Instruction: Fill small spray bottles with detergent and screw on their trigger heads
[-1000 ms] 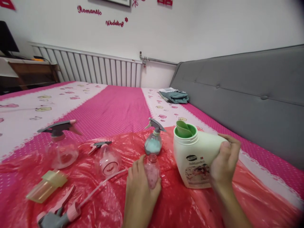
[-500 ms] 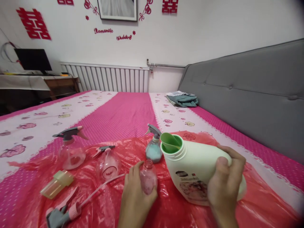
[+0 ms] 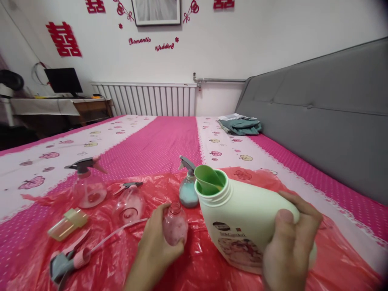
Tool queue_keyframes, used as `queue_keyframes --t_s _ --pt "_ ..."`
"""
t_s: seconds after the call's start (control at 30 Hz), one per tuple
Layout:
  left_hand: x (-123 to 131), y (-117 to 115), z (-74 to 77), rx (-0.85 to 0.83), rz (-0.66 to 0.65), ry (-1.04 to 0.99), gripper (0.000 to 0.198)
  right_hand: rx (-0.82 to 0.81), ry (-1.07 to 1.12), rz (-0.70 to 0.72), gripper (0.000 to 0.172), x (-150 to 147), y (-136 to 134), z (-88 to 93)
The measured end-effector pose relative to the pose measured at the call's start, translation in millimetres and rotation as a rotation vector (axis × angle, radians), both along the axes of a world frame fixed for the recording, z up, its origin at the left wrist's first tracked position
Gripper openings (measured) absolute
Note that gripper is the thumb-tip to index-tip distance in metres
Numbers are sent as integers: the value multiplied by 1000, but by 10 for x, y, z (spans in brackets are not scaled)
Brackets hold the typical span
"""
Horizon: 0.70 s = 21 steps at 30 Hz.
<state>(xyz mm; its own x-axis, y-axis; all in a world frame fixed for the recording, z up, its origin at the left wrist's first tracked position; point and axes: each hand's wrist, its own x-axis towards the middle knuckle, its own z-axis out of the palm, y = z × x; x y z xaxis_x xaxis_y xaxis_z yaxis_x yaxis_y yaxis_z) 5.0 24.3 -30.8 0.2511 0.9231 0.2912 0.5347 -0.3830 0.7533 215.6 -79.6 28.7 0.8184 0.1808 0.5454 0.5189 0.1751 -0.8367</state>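
My left hand (image 3: 159, 238) is wrapped round a small clear bottle (image 3: 176, 227) with an uncapped neck, standing on red plastic sheeting (image 3: 197, 258). My right hand (image 3: 289, 238) grips a large pale-green jug (image 3: 242, 218) by its handle end, tilted left, its green pouring spout close to the small bottle but apart from it. Behind the two, a spray bottle (image 3: 188, 193) holds blue-green liquid. A detached spray head (image 3: 65, 264) with a pink collar and long tube lies at the lower left.
Two clear spray bottles, a larger one (image 3: 89, 189) and a rounder one (image 3: 129, 204), are on the left. A yellowish transparent cap (image 3: 68, 225) lies before them. Folded clothes (image 3: 241, 124) rest near the grey headboard (image 3: 318, 93).
The view has swung slightly left. My left hand and the small bottle sit a bit apart from the jug's mouth, farther left than before. Both grips are unchanged.
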Motion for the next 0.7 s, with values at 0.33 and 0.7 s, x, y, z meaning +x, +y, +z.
queue_keyframes --t_s 0.33,0.7 --pt "-48 -57 235 -139 -61 -15 65 -8 -48 138 47 11 -35 42" --pt "-113 -89 337 -115 -71 45 63 -3 246 299 60 34 -111 66"
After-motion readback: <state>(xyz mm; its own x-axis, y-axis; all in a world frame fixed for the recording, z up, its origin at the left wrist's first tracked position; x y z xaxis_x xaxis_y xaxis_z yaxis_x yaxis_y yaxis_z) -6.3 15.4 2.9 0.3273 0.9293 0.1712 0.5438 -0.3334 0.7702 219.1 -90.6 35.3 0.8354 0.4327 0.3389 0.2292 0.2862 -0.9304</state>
